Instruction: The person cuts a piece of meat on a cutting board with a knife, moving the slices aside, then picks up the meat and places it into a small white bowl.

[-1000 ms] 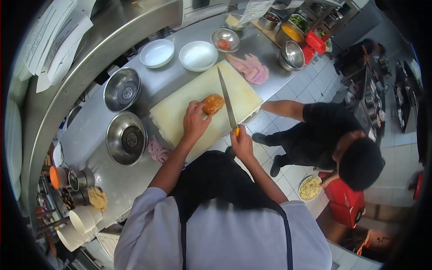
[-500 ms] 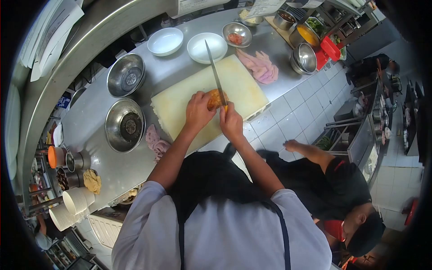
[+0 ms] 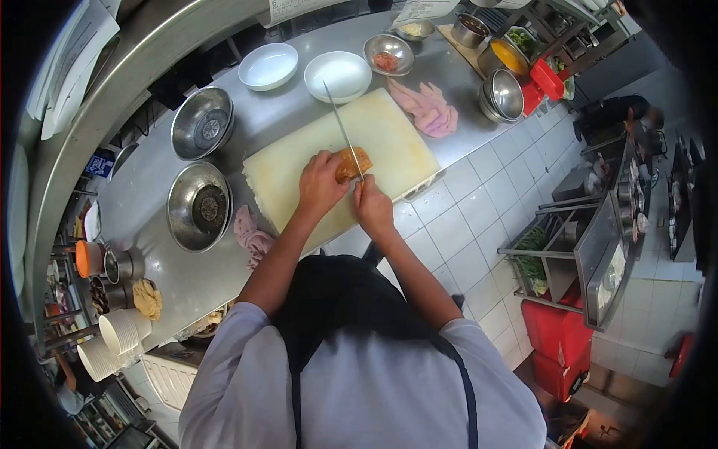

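Browned piece [image 3: 345, 166]: laid on the cutting board [image 3: 287, 161], crossed by the knife [image 3: 339, 120]; judged light, fairly soft, slippery-surfaced, best gripped at the left end, fingertips tucked. Left hand [image 3: 321, 183]: curled closed against that end. Right hand [image 3: 375, 207]: wrapped around the knife's handle. White bowl [image 3: 353, 72]: placed just beyond the board.

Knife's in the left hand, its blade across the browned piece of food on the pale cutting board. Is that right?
Wrong hand: the head view shows the knife in the right hand. Its blade is across the browned piece of food on the pale cutting board, as you say.
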`<state>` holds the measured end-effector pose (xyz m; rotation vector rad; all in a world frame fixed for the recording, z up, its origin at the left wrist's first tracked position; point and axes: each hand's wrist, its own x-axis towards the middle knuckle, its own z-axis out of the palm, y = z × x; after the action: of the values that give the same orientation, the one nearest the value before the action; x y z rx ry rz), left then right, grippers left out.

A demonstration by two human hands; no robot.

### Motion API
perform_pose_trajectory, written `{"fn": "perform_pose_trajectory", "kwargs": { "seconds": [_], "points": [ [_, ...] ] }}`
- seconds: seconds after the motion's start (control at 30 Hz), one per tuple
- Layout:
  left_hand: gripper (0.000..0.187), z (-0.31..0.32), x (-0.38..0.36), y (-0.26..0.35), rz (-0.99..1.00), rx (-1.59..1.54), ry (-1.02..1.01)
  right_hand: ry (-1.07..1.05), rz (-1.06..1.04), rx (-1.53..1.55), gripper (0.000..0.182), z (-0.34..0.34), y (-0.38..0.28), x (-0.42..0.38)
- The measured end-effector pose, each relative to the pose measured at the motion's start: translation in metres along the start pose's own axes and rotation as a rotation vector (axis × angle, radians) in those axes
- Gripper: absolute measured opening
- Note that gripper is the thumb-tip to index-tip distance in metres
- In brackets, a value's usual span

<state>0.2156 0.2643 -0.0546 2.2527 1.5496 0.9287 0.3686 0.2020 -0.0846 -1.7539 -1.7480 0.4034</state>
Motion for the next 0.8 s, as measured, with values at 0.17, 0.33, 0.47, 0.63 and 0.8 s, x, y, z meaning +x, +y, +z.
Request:
{"fn": "perform_pose_trajectory", "kwargs": {
  "seconds": [0.17,0.33,0.47,0.63,0.8],
  "points": [
    [0.040,-0.001,-0.004,0.000,-0.024,0.012,-0.005,-0.085,0.058,-0.070,0.023,-0.011,-0.004,-0.020],
    [0.046,-0.004,0.000,-0.003,-0.053,-0.029,-0.040,-0.262,0.153,-0.124,0.023,-0.045,0.008,-0.081],
    [0.055,-0.014,0.005,-0.002,-0.085,-0.092,-0.084,-0.379,0.184,-0.128,0.023,-0.097,-0.019,-0.083],
    [0.060,-0.015,0.019,-0.006,-0.093,-0.076,-0.190,-0.516,0.163,-0.205,0.031,-0.113,-0.036,-0.042],
    [0.056,-0.018,0.022,-0.007,-0.075,-0.035,-0.224,-0.507,0.123,-0.234,0.032,-0.052,-0.016,0.019]
  ]
}}
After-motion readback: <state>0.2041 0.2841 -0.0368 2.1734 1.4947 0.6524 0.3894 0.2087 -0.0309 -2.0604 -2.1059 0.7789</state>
